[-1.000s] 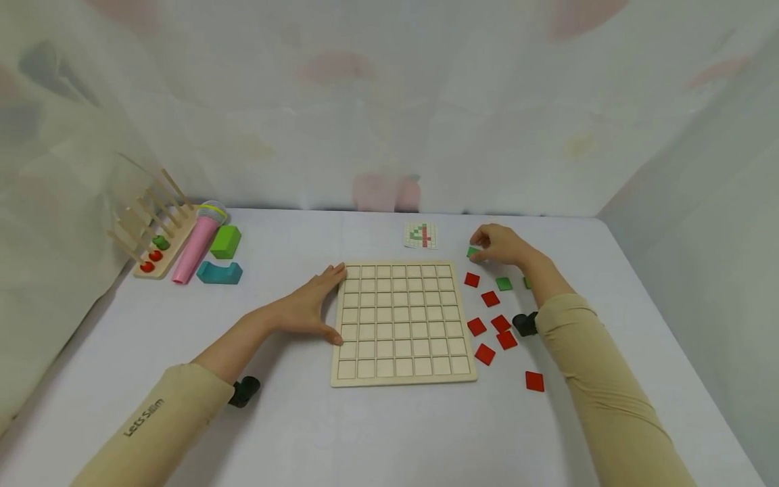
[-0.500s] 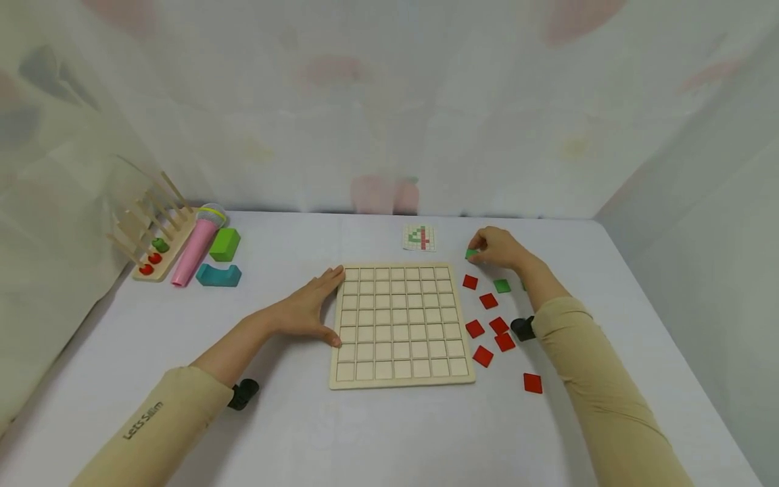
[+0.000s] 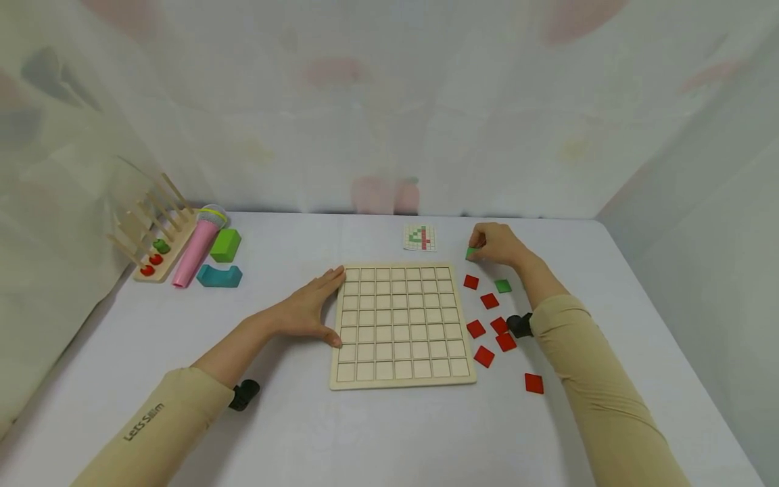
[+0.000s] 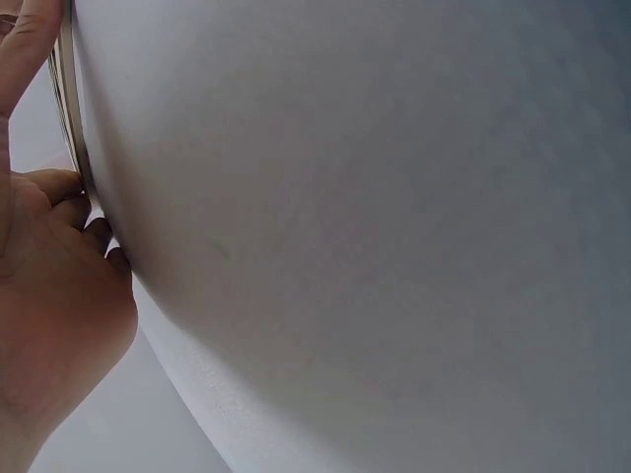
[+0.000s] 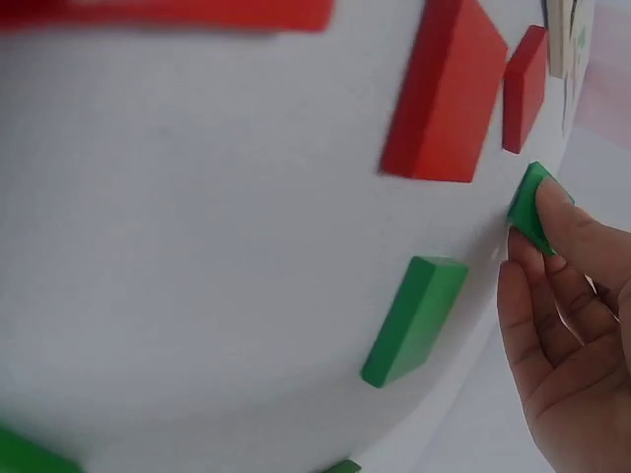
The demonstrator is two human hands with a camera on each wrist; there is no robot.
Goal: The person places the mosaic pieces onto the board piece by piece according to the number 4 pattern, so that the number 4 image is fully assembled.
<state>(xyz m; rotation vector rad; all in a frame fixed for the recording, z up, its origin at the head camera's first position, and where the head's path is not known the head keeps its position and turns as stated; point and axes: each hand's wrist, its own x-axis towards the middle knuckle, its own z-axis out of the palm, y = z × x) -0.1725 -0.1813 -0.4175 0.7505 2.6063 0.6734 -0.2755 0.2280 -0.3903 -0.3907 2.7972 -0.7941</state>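
Observation:
At the left edge of a pale wooden grid board [image 3: 398, 325] rests my left hand [image 3: 307, 306], thumb and fingers spread along the rim. The left wrist view shows the same hand [image 4: 59, 246] against the board's side [image 4: 67, 89]. My right hand [image 3: 496, 245] pinches a green square tile [image 3: 471, 253] between thumb and fingers, beyond the board's far right corner. Seen from the right wrist, the thumb lies on that tile [image 5: 532, 207], just over the table. Nearby lie another green tile [image 3: 502, 286] and several red tiles [image 3: 489, 300].
A small card [image 3: 420, 237] with a coloured grid pattern lies behind the board. At the far left are a pegged wooden stand [image 3: 164, 250], a pink toy microphone [image 3: 197, 250], a green block [image 3: 226, 245] and a teal curved block [image 3: 219, 276].
The pinched green tile has tilted slightly within my right hand's fingers. A green tile beside the right forearm has become hidden behind it. My left hand stays on the board.

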